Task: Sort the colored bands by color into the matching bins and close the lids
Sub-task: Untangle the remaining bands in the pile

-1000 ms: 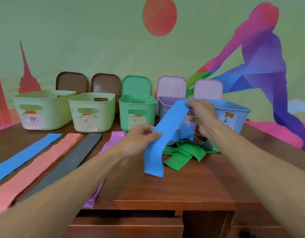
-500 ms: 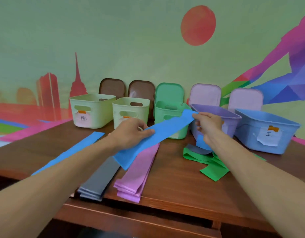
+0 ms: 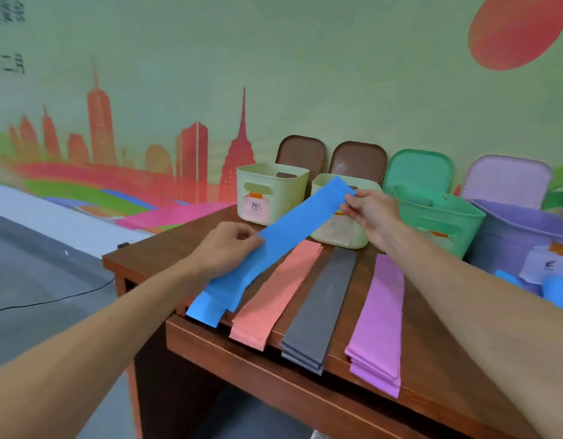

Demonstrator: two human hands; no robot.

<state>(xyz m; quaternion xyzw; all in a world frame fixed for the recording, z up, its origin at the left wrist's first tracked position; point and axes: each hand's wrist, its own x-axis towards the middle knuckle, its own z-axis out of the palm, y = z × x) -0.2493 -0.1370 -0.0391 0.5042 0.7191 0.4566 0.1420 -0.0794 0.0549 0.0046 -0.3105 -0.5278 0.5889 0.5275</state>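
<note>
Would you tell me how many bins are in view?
4, in a row: left pale bin, second pale bin, green bin, purple bin at right; more may sit off-frame.

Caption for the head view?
Left hand and right hand hold a flat blue band above a brown wooden table.

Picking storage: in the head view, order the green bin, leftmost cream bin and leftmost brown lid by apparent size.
1. green bin
2. leftmost cream bin
3. leftmost brown lid, partly hidden
The green bin is nearer the camera, so its lead is unsure.
</note>
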